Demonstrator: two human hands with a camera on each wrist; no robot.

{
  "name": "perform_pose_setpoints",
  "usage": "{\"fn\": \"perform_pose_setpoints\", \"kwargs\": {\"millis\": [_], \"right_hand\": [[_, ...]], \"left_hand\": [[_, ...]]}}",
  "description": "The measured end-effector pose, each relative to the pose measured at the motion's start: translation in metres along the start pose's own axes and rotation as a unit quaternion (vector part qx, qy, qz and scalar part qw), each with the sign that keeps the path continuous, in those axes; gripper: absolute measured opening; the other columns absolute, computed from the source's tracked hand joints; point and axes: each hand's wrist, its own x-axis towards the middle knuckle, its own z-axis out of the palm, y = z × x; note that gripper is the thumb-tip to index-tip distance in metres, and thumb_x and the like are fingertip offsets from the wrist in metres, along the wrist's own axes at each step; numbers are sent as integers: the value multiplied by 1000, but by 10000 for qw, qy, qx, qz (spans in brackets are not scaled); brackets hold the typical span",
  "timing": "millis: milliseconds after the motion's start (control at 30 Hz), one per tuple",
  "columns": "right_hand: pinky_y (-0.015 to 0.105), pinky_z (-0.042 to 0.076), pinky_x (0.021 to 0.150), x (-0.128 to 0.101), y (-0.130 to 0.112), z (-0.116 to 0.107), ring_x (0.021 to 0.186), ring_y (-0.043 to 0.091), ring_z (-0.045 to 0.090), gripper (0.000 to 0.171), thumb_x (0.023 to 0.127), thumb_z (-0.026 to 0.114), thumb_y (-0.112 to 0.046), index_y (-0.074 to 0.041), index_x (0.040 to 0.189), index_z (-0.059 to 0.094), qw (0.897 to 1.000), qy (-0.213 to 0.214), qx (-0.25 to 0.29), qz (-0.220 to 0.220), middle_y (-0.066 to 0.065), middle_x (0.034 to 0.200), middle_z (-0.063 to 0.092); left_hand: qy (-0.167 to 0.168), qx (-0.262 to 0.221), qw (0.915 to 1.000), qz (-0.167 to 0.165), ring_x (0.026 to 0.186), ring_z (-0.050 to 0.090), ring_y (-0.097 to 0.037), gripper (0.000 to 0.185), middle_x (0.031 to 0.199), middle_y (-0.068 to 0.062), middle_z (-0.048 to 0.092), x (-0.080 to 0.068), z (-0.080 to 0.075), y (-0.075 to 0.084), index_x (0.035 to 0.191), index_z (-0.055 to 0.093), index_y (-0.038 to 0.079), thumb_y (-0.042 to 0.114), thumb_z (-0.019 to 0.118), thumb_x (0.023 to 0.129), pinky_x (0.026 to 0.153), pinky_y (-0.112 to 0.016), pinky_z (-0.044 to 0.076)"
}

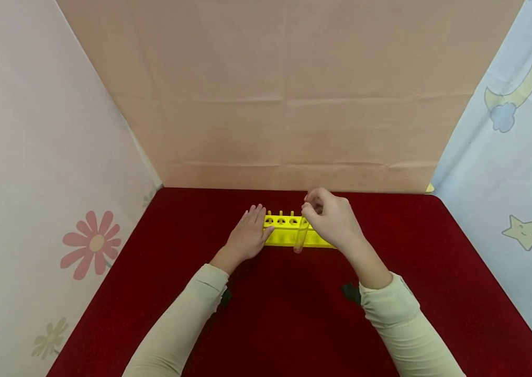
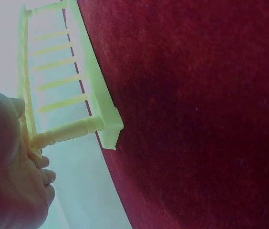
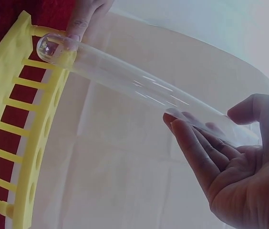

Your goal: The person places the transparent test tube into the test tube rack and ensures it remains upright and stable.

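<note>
A yellow test tube rack (image 1: 275,238) stands on the dark red tabletop, with a row of round holes along its upper shelf and pegs behind. My left hand (image 1: 245,235) holds the rack's left end, thumb at the front edge and fingers extended beyond the end. Above the right part, my right hand (image 1: 339,220) grips a clear test tube (image 3: 125,76) near its upper end between thumb and fingers. The tube slants, and its rounded bottom hangs in front of the rack in the head view. In the right wrist view the rounded end overlaps the rack's far end.
The dark red table (image 1: 270,324) spreads around the rack on all sides. A tan backdrop (image 1: 285,94) rises behind it, with white patterned sheets at left and right. Dark straps show beneath both wrists.
</note>
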Motion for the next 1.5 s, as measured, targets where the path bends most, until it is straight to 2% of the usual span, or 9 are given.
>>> {"fn": "perform_pose_setpoints", "kwargs": {"millis": [300, 667, 1500], "right_hand": [[38, 54, 75, 4, -4, 2, 86, 19, 67, 21, 96, 56, -23, -8, 109, 64, 10000, 12, 66, 53, 2, 94, 73], [41, 55, 76, 10, -7, 6, 90, 22, 70, 23, 96, 55, -24, -8, 111, 63, 9998, -93, 137, 94, 3, 96, 73], [39, 57, 74, 23, -14, 14, 86, 22, 69, 21, 96, 56, -23, -8, 108, 63, 9999, 46, 138, -65, 5, 95, 73]], "left_hand": [[-91, 31, 10000, -9, 157, 9, -28, 72, 169, -13, 14, 1, 0, 0, 162, 15, 2, 50, 26, 109, 127, -40, 9], [-67, -12, 10000, -20, 157, 9, -27, 72, 169, -13, 14, 0, 1, -1, 162, 14, 2, 50, 27, 109, 127, -40, 10], [-67, -137, 9999, -41, 157, 9, -28, 73, 169, -14, 15, 0, -1, -2, 162, 15, 3, 51, 30, 109, 126, -42, 12]]}}
